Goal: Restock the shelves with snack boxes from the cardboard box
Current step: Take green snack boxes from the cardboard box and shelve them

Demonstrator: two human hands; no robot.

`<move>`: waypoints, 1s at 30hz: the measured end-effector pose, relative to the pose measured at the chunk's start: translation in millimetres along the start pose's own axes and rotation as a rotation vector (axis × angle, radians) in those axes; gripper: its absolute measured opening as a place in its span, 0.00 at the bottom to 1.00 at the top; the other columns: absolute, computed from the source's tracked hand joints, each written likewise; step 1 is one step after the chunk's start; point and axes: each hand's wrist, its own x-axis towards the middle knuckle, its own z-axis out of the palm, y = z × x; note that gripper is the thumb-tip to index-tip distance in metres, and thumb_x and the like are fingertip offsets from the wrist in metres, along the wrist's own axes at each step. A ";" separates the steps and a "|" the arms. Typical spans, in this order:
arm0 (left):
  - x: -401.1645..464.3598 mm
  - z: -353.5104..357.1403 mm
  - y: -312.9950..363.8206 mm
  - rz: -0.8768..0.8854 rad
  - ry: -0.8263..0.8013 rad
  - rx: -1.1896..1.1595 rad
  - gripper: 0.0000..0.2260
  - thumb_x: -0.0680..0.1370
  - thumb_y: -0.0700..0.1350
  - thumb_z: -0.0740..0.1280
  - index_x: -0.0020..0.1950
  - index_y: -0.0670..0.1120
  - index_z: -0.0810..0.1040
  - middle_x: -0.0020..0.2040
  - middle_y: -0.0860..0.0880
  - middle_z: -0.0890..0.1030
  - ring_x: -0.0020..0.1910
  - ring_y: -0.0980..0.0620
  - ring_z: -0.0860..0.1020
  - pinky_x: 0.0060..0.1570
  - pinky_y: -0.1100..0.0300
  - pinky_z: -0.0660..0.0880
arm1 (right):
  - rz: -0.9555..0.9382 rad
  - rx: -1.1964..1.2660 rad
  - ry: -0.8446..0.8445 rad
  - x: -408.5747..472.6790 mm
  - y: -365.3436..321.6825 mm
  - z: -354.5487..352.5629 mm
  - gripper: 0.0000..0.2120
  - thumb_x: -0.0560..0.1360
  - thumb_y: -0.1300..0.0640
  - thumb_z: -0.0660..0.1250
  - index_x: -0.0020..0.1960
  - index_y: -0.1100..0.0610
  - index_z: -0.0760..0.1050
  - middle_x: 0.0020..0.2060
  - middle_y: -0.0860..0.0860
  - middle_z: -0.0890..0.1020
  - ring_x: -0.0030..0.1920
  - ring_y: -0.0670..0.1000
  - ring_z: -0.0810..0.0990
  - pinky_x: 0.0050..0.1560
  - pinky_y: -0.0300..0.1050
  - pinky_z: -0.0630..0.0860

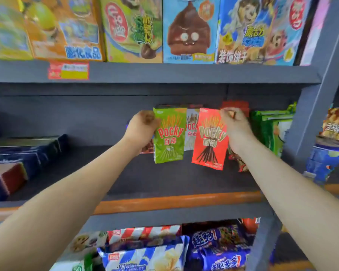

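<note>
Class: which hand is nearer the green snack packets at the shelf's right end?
Right. The right hand grips the red Pocky box just beside the green packets; the left hand is further left.

The white Pocky box at the frame's centre shows only a narrow strip between the green Pocky box and the red Pocky box. The left hand hides its fingers behind the green box. The right hand covers the red box's right edge and most of a dark red packet behind. The top row of large snack boxes is cut by the upper edge. The price label, upper left, is too blurred to read.
</note>
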 end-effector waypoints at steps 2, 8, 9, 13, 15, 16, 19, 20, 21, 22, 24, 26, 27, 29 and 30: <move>14.8 3.6 -11.6 -0.056 -0.024 -0.005 0.04 0.72 0.36 0.64 0.40 0.42 0.77 0.39 0.42 0.77 0.39 0.47 0.75 0.49 0.36 0.76 | -0.023 -0.043 0.044 10.8 7.1 14.6 0.06 0.75 0.56 0.66 0.42 0.49 0.70 0.38 0.50 0.75 0.34 0.45 0.70 0.30 0.34 0.68; 46.9 9.4 -22.3 0.025 -0.007 0.291 0.12 0.73 0.38 0.64 0.55 0.38 0.73 0.50 0.38 0.80 0.48 0.41 0.78 0.48 0.49 0.77 | 0.021 -0.058 -0.066 37.5 29.0 35.0 0.05 0.75 0.55 0.67 0.47 0.47 0.72 0.43 0.52 0.78 0.38 0.49 0.75 0.34 0.39 0.71; 48.9 9.2 -24.3 0.078 -0.007 0.389 0.17 0.72 0.38 0.64 0.60 0.40 0.69 0.53 0.40 0.78 0.50 0.41 0.77 0.47 0.52 0.75 | 0.043 -0.174 -0.136 39.3 33.8 34.5 0.09 0.75 0.56 0.67 0.53 0.49 0.71 0.47 0.52 0.78 0.41 0.49 0.76 0.37 0.41 0.72; 51.0 3.9 -28.2 0.330 -0.090 0.782 0.32 0.72 0.40 0.68 0.72 0.47 0.57 0.64 0.40 0.69 0.58 0.40 0.72 0.47 0.49 0.73 | 0.192 -0.708 -0.249 34.6 62.7 23.9 0.34 0.69 0.61 0.73 0.68 0.59 0.57 0.60 0.55 0.75 0.59 0.56 0.74 0.57 0.49 0.71; 53.0 3.3 -29.8 0.395 -0.132 1.030 0.28 0.74 0.44 0.68 0.71 0.45 0.61 0.68 0.42 0.66 0.64 0.41 0.67 0.55 0.49 0.71 | 0.221 -0.801 -0.249 27.6 74.6 20.8 0.40 0.68 0.60 0.74 0.71 0.59 0.54 0.65 0.55 0.71 0.64 0.57 0.70 0.63 0.49 0.69; 53.6 3.6 -31.4 0.432 -0.138 1.139 0.25 0.75 0.46 0.67 0.70 0.44 0.63 0.69 0.43 0.65 0.65 0.42 0.65 0.59 0.50 0.68 | 0.225 -0.823 -0.254 25.8 78.3 20.9 0.41 0.68 0.58 0.74 0.72 0.59 0.54 0.67 0.56 0.70 0.66 0.57 0.69 0.63 0.48 0.67; 54.8 6.0 -39.4 0.506 -0.103 1.272 0.23 0.76 0.41 0.65 0.69 0.42 0.62 0.68 0.42 0.65 0.65 0.42 0.67 0.59 0.52 0.67 | 0.200 -0.896 -0.230 26.0 79.9 25.0 0.39 0.68 0.56 0.74 0.71 0.60 0.56 0.67 0.56 0.70 0.65 0.57 0.69 0.56 0.44 0.67; 55.3 6.2 -41.4 0.508 -0.096 1.269 0.24 0.75 0.40 0.65 0.69 0.42 0.61 0.68 0.42 0.65 0.64 0.42 0.67 0.56 0.53 0.69 | 0.181 -0.935 -0.213 27.0 79.1 27.6 0.38 0.69 0.55 0.74 0.70 0.60 0.56 0.66 0.56 0.71 0.63 0.57 0.71 0.53 0.44 0.68; 56.0 6.4 -42.8 0.509 -0.095 1.263 0.25 0.75 0.41 0.66 0.70 0.42 0.60 0.68 0.42 0.64 0.64 0.42 0.67 0.54 0.53 0.70 | 0.158 -0.978 -0.195 28.4 78.3 30.3 0.37 0.69 0.55 0.73 0.70 0.61 0.57 0.64 0.57 0.72 0.62 0.57 0.72 0.49 0.44 0.68; 56.7 6.4 -43.0 0.507 -0.098 1.257 0.26 0.75 0.42 0.67 0.70 0.42 0.59 0.68 0.42 0.64 0.64 0.43 0.66 0.53 0.53 0.71 | 0.133 -1.013 -0.177 29.9 78.5 32.4 0.35 0.70 0.55 0.72 0.69 0.61 0.57 0.63 0.57 0.73 0.60 0.58 0.74 0.47 0.43 0.68; 59.3 7.1 -41.6 0.510 -0.103 1.255 0.28 0.74 0.45 0.68 0.69 0.41 0.59 0.67 0.41 0.63 0.63 0.43 0.66 0.52 0.53 0.71 | 0.092 -1.069 -0.152 33.0 79.8 34.9 0.31 0.72 0.55 0.70 0.67 0.62 0.58 0.61 0.59 0.74 0.58 0.59 0.74 0.45 0.44 0.66; 62.4 8.8 -42.2 0.542 -0.105 1.281 0.29 0.74 0.45 0.68 0.69 0.39 0.59 0.66 0.40 0.63 0.63 0.42 0.66 0.53 0.53 0.70 | 0.065 -1.118 -0.121 37.2 82.6 35.8 0.28 0.74 0.55 0.68 0.66 0.62 0.58 0.60 0.59 0.75 0.59 0.60 0.74 0.45 0.44 0.65; 63.8 9.7 -43.2 0.559 -0.108 1.296 0.29 0.74 0.44 0.68 0.70 0.39 0.59 0.66 0.40 0.63 0.63 0.42 0.66 0.55 0.53 0.69 | 0.052 -1.132 -0.103 39.2 83.8 36.2 0.26 0.74 0.56 0.68 0.66 0.62 0.59 0.60 0.60 0.75 0.58 0.60 0.75 0.45 0.44 0.65; 66.7 10.9 -45.5 0.581 -0.108 1.317 0.29 0.74 0.43 0.67 0.70 0.39 0.58 0.66 0.40 0.63 0.62 0.42 0.66 0.56 0.53 0.69 | 0.041 -1.114 -0.113 43.5 86.1 38.5 0.25 0.75 0.56 0.67 0.65 0.62 0.59 0.59 0.60 0.76 0.57 0.60 0.76 0.45 0.45 0.66; 67.6 11.4 -46.2 0.582 -0.105 1.320 0.28 0.75 0.43 0.67 0.70 0.39 0.58 0.66 0.40 0.64 0.62 0.42 0.67 0.56 0.53 0.69 | 0.049 -1.089 -0.153 45.4 86.7 40.3 0.25 0.75 0.56 0.67 0.64 0.62 0.59 0.59 0.61 0.76 0.57 0.60 0.76 0.45 0.44 0.67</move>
